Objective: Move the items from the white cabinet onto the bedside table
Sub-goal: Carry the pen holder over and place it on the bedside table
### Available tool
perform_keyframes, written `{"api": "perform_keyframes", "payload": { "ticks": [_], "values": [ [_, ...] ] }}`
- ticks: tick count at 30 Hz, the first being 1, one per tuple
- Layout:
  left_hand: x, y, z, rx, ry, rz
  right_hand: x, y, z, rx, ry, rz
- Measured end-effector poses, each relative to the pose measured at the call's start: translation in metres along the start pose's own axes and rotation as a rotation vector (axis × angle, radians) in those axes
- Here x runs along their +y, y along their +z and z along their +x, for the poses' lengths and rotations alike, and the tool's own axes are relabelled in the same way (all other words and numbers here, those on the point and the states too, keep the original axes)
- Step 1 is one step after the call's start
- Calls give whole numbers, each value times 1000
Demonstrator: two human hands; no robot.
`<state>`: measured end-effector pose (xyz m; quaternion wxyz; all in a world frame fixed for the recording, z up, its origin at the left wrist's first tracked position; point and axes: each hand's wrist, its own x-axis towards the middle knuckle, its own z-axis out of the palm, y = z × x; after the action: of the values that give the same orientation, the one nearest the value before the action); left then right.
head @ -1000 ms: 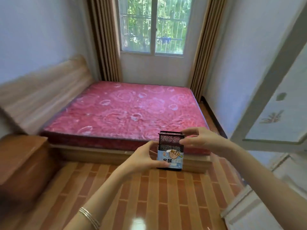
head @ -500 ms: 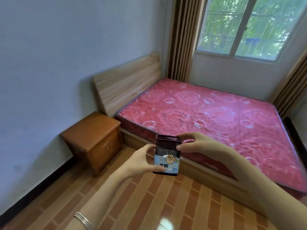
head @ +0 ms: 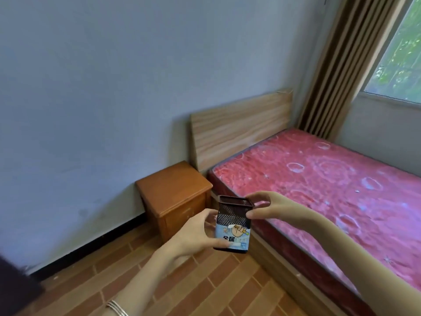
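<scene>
A black mesh pen holder (head: 233, 215) with a light blue paper label sits upright in the air between both my hands. My left hand (head: 193, 236) grips its lower left side and bottom. My right hand (head: 271, 207) pinches its upper right rim and side. The brown wooden bedside table (head: 173, 185) stands against the wall just beyond and left of the holder, with nothing visible on its top. The white cabinet is out of view.
A bed with a red patterned mattress (head: 330, 185) and a light wood headboard (head: 239, 126) fills the right. Brown curtains (head: 335, 71) hang by a window at the top right. The floor is brown tile (head: 205, 286). A dark blurred shape (head: 16, 286) sits at the lower left edge.
My view has swung left from the window and bed to the wall and bedside table, which now lies closer and more central. Both hands kept their hold on the pen holder.
</scene>
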<state>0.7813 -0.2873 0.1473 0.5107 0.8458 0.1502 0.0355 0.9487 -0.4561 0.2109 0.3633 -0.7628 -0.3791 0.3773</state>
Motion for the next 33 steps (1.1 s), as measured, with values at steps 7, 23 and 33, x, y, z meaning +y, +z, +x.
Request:
{"api": "perform_keyframes", "payload": {
  "ticks": [7,23,33],
  "values": [
    [5,-32,66,139,-35,-13,-19,-52,90,-94,-61,-2],
    [-127,-168,166,222,-223,-95,-62,-18,336,-277,-85,-104],
    [-195,-288,241,215,-264,-231,-124,-1,487,-320,-76,-66]
  ]
}}
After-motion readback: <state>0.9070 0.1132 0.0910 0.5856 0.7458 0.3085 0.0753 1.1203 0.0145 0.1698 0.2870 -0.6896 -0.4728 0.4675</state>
